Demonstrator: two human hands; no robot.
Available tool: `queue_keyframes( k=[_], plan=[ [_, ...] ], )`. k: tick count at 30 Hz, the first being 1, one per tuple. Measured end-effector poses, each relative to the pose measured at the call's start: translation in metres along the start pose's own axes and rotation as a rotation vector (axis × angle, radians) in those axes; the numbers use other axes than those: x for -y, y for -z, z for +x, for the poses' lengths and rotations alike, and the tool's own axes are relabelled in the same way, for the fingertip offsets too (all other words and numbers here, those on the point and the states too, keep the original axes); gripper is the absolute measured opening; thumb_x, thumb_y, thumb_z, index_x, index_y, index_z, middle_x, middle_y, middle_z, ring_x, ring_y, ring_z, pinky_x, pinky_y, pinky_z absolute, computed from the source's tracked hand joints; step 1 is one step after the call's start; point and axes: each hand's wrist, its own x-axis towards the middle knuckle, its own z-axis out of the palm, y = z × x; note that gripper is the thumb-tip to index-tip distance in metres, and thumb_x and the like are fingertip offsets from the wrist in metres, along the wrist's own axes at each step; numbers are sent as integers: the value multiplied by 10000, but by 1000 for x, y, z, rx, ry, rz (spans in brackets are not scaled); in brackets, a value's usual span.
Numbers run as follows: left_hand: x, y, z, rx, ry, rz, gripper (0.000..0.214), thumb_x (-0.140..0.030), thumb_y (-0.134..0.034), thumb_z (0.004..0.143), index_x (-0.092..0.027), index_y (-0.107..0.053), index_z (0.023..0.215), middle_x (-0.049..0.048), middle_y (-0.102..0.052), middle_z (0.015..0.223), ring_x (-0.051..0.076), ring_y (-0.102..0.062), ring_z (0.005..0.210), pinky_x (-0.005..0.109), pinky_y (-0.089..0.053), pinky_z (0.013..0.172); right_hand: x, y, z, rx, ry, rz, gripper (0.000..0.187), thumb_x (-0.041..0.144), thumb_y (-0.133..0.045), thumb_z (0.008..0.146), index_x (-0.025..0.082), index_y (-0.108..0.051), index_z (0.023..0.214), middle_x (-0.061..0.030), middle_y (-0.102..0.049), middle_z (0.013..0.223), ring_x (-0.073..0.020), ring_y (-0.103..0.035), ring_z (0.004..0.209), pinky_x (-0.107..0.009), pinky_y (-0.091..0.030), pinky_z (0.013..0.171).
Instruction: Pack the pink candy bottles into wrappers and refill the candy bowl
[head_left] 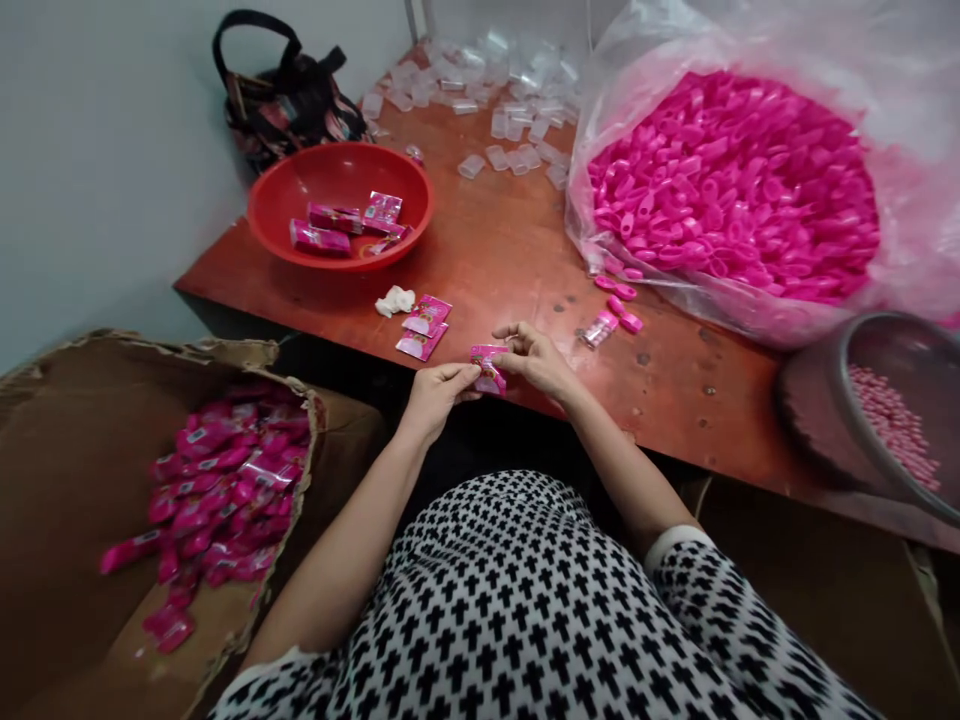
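Both hands meet at the near edge of the reddish table (525, 250). My left hand (435, 393) and my right hand (534, 360) each pinch an end of one small pink packet (487, 368), fingers closed on it. Two more pink packets (424, 328) lie on the table just beyond, beside a crumpled white scrap (394, 300). A small clear-and-pink assembled piece (600, 328) and loose pink caps (624, 300) lie to the right of my right hand.
A red bowl (341, 170) at back left holds several pink packets. A big clear bag of pink caps (739, 180) fills the right. Clear plastic pieces (510, 100) are scattered at the back. A dark basin (892, 420) holds pink pellets. A cardboard box (82, 480) with packets stands left. A handbag (289, 95) sits behind.
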Motion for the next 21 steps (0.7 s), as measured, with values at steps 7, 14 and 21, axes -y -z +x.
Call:
queue_keyframes(
  k=[7, 14, 21],
  plan=[
    [2, -26, -7, 45, 98, -106, 373, -431, -828, 532, -125, -723, 718, 29, -663, 660, 111, -607, 590, 243, -549, 592, 1, 8, -15, -36, 48, -199, 293, 316, -647, 703, 176, -564, 946, 50, -558, 689, -94, -521, 611, -221, -409, 595],
    [0, -23, -10, -146, -11, 12, 319, -400, -829, 518, -126, -669, 548, -13, -598, 521, 93, -551, 485, 222, -505, 515, 32, 53, -30, -675, -232, -984, 454, 530, -509, 822, 117, -637, 956, -159, -663, 873, -276, -623, 891, -412, -442, 806],
    [2, -31, -9, -220, 116, -326, 354, -342, -870, 450, -109, -632, 568, 5, -605, 528, 90, -550, 473, 232, -496, 507, 17, 100, -14, -592, -338, -1106, 386, 503, -598, 739, 120, -638, 756, -180, -653, 770, -318, -629, 842, -433, -452, 750]
  ],
)
